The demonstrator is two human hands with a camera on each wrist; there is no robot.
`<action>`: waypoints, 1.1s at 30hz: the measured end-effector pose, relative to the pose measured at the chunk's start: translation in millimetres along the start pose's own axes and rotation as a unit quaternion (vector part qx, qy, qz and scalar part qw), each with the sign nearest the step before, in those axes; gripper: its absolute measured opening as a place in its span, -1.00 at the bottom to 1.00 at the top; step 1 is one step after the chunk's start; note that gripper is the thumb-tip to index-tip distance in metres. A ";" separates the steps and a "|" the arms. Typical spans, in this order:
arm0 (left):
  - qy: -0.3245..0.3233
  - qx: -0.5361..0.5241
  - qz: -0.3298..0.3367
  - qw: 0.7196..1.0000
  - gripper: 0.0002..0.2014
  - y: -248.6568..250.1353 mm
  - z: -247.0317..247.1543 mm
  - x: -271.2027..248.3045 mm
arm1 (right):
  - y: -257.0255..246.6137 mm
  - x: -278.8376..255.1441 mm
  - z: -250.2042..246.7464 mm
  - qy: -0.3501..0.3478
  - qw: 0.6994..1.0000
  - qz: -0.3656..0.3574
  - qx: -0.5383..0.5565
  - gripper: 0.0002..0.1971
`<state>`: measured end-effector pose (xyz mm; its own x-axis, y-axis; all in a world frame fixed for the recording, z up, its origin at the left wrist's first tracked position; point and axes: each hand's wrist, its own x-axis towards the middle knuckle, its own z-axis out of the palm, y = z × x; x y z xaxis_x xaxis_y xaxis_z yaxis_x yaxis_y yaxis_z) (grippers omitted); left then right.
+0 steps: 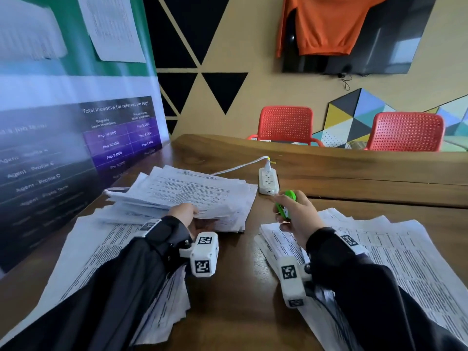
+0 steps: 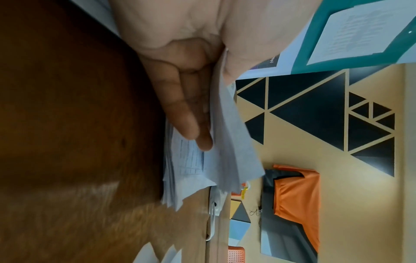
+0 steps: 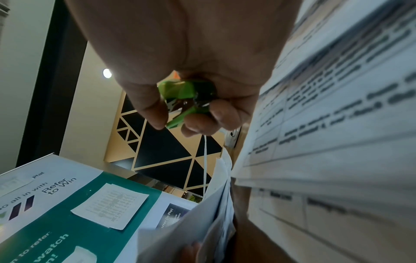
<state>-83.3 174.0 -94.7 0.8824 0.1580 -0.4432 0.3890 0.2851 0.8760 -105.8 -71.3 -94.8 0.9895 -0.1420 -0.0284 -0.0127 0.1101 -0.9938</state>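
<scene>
My left hand (image 1: 186, 215) pinches the near edge of a messy stack of printed papers (image 1: 192, 191) in the middle of the wooden table (image 1: 228, 300). In the left wrist view the thumb lies on top and the fingers (image 2: 186, 113) lie under several sheets (image 2: 229, 142). My right hand (image 1: 296, 214) is lifted above the table and grips a small green stapler (image 1: 285, 205); the right wrist view shows the fingers curled round the green stapler (image 3: 186, 99), its metal mouth facing out.
More printed sheets lie under my left forearm (image 1: 83, 254) and under my right arm (image 1: 395, 254). A white power strip (image 1: 268, 182) with a cable sits behind the stapler. A standing banner (image 1: 76, 148) fills the left; two red chairs (image 1: 286, 125) stand beyond the table.
</scene>
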 end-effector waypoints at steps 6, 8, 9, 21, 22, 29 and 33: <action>-0.073 0.064 -0.029 0.995 -0.32 22.2 2.7 -17.8 | -3.6 -8.6 1.0 -0.036 0.998 -0.005 -0.045 -0.87; -0.069 0.168 -0.035 0.983 -0.11 35.6 -18.2 -24.6 | -7.5 -13.5 2.6 -0.073 0.995 -0.006 -0.072 -0.88; -0.063 0.216 -0.036 0.974 -0.08 43.2 -32.4 -27.5 | -9.6 -16.0 5.1 -0.098 0.992 0.000 -0.078 -0.88; 0.238 0.635 0.024 0.735 -0.41 56.3 -188.8 -52.8 | -25.0 -84.1 141.1 -0.317 0.757 -0.102 -0.563 -0.76; 0.239 0.637 0.030 0.733 -0.39 56.1 -191.8 -53.7 | -24.7 -89.1 150.1 -0.324 0.741 -0.107 -0.579 -0.74; 0.221 0.592 0.024 0.775 -0.45 62.1 -221.5 -56.2 | -13.6 -109.6 174.8 -0.338 0.702 -0.134 -0.613 -0.55; 0.206 0.593 -0.001 0.778 -0.39 58.5 -229.9 -70.4 | -12.2 -112.3 166.0 -0.352 0.707 -0.135 -0.598 -0.61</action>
<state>-183.5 397.0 -55.9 0.8171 0.5179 -0.2533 0.5762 -0.7495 0.3259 -192.8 106.5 -61.7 0.8009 0.5716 -0.1784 0.4933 -0.7987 -0.3445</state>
